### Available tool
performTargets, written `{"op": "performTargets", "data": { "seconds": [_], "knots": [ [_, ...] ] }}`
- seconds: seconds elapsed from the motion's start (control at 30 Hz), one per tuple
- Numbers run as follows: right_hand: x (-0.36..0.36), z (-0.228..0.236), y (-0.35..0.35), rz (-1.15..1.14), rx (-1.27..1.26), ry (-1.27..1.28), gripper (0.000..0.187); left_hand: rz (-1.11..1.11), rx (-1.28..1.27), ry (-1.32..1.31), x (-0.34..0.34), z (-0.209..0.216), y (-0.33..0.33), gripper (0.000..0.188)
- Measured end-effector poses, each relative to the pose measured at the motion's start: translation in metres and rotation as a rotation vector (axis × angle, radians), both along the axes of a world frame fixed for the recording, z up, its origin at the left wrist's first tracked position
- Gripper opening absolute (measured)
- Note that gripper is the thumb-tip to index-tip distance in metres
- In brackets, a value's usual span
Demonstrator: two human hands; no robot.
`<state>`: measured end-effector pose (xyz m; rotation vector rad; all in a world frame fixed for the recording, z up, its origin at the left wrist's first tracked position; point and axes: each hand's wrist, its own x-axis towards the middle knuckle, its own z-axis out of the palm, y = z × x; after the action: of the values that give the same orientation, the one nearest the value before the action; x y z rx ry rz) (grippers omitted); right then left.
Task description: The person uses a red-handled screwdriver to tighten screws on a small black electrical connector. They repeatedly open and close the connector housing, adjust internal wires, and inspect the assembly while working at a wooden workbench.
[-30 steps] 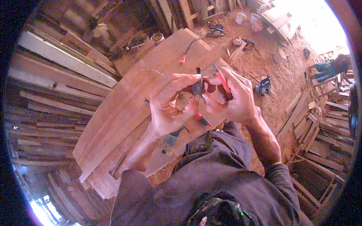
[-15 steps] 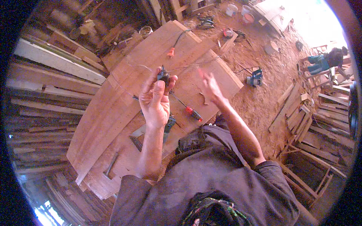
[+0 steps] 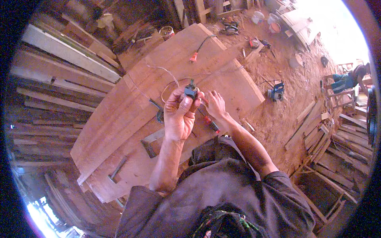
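A small dark block with a narrow tip, like a power-tool switch (image 3: pixel 191 91), is pinched upright between the thumb and fingers of my left hand (image 3: pixel 179 117). My right hand (image 3: pixel 216 106) is close beside it, fingers apart and slightly bent, their tips near the left fingertips. I see nothing in it. Under that hand, a screwdriver with a red and black handle (image 3: pixel 211 124) lies on the wooden board (image 3: pixel 115 119); its shaft is hidden. A dark power tool (image 3: pixel 159 115) shows partly behind my left hand.
On the board lie an orange plug (image 3: pixel 193 57) with its cord, a hammer (image 3: pixel 117 169) and a metal-edged piece (image 3: pixel 148 148). A blue power tool (image 3: pixel 276 92) rests on the dusty floor at right. Planks (image 3: pixel 71 55) are stacked left; a person (image 3: pixel 345 81) bends far right.
My left hand has shifted right with the dark block. My right hand has come in from the right to beside it, and its motion blur is gone. The whole view has shifted slightly.
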<state>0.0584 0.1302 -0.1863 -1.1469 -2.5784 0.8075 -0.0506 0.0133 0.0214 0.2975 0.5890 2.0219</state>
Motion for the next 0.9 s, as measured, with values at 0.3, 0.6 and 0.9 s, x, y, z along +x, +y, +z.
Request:
{"op": "performTargets", "data": {
  "seconds": [0.3,0.6,0.9],
  "knots": [
    [0.024,0.259,0.020,0.400,-0.395,0.671,0.053,-0.224,-0.047,-0.095,0.011,0.004,-0.002,0.022],
    [0.033,0.267,0.015,0.465,-0.102,0.552,0.036,-0.154,-0.150,0.062,0.021,-0.001,-0.008,0.018],
    [0.036,0.269,0.014,0.510,-0.040,0.555,0.030,-0.195,-0.041,0.163,0.017,-0.003,-0.016,0.017]
  ]
}}
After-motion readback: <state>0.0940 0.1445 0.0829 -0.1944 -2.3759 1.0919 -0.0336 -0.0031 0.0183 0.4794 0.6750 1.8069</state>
